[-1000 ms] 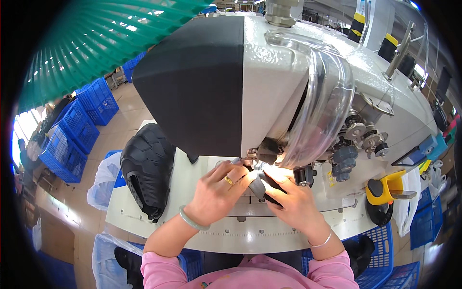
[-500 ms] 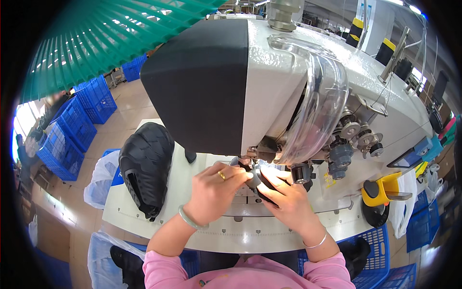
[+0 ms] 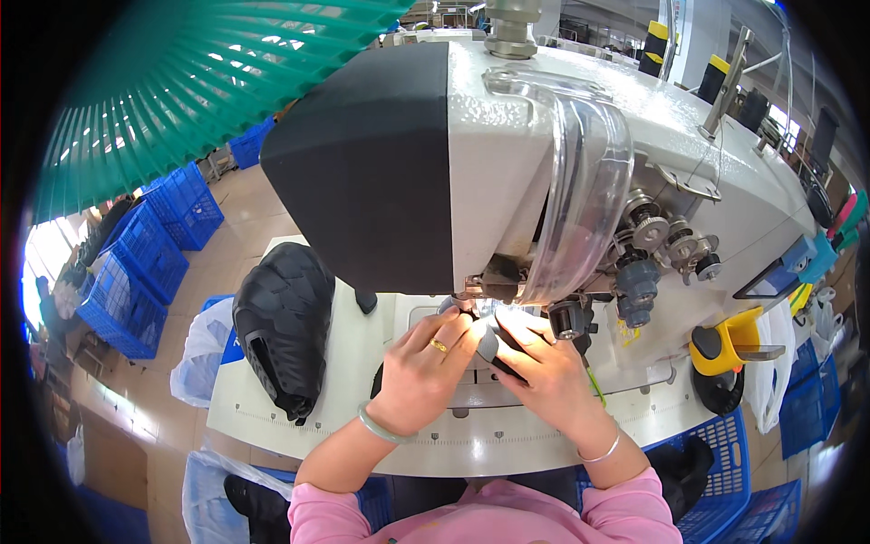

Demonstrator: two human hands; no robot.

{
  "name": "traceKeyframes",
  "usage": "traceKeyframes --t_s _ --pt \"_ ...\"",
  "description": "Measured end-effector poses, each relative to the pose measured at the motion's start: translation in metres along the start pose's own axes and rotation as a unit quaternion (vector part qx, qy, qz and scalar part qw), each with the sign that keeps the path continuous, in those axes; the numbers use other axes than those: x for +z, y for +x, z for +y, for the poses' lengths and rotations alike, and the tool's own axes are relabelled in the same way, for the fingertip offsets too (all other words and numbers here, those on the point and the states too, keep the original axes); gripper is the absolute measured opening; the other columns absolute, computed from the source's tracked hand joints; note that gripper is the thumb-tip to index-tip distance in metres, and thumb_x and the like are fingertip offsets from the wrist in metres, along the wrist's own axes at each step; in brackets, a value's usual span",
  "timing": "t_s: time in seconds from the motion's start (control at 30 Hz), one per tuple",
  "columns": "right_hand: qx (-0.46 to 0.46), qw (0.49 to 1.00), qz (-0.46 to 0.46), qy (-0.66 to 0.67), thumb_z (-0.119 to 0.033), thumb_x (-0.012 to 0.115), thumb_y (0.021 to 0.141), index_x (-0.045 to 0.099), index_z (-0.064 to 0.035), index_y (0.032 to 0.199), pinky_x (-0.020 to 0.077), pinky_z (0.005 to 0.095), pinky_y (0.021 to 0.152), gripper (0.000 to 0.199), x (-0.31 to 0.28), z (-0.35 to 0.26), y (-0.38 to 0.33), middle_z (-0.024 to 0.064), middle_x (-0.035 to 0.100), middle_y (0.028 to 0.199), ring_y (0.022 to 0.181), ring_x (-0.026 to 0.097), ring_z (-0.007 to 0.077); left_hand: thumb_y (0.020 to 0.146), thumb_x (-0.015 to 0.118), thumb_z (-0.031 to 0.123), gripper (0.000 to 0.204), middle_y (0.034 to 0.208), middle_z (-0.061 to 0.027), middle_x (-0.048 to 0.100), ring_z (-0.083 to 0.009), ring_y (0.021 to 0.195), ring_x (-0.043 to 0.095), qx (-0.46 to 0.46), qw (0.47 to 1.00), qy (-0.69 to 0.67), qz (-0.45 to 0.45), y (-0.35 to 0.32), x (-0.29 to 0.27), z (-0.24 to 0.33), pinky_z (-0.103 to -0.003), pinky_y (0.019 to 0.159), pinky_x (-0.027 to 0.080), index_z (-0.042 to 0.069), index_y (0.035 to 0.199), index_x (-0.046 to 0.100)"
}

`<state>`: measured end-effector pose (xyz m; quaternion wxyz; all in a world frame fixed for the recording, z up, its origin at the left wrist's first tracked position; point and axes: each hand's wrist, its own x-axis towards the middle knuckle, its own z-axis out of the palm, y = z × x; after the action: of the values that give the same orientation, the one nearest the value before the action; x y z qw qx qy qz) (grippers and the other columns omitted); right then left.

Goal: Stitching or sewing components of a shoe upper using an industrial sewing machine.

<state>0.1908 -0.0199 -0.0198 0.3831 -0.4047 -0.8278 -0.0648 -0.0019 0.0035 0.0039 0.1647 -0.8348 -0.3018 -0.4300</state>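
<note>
A lit needle area of a large sewing machine is in front of me, and both my hands work close below it. My left hand has its fingers bent and drawn together at a small dark grey and black piece of material. From the other side my right hand grips the same piece between thumb and fingers. Fingers and the machine head hide much of this piece. On the table to the left lies a bulky black item with layered, ridged panels.
Thread tension dials stick out at the machine's right. A yellow holder stands at the table's right edge. A green ribbed cover hangs at upper left. Blue crates line the left floor; another crate sits beside me.
The view has shifted slightly. My left fingers have come down around the piece, and the piece sits at a different angle between my hands. A thin green strip now shows beside my right hand.
</note>
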Motion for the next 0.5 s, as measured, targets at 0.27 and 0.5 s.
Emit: traceKeyframes --t_s 0.27,0.5 --pt "-0.024 0.999 0.023 0.011 -0.02 0.077 0.077 0.067 -0.0055 0.11 0.0465 0.0423 0.094 0.038 -0.002 0.0 -0.006 0.0176 0.057 0.126 0.11 0.056 0.035 0.065 0.065 -0.002 0.031 0.096 -0.0077 0.066 -0.0242 0.085 0.066 0.026 1.0 0.004 0.018 -0.002 0.001 0.0 -0.032 0.069 0.056 0.004 0.095 0.07" --pt "0.107 0.994 -0.009 -0.023 -0.016 0.071 0.082 0.065 -0.0056 0.095 0.0487 0.0393 0.074 0.017 -0.006 -0.001 0.001 0.0147 0.056 0.096 0.087 0.057 0.0309 0.069 0.069 -0.004 0.027 0.094 -0.009 0.069 -0.0268 0.079 0.067 -0.145 0.981 -0.125 0.033 -0.009 0.005 0.006 -0.035 0.072 0.055 0.005 0.094 0.072"
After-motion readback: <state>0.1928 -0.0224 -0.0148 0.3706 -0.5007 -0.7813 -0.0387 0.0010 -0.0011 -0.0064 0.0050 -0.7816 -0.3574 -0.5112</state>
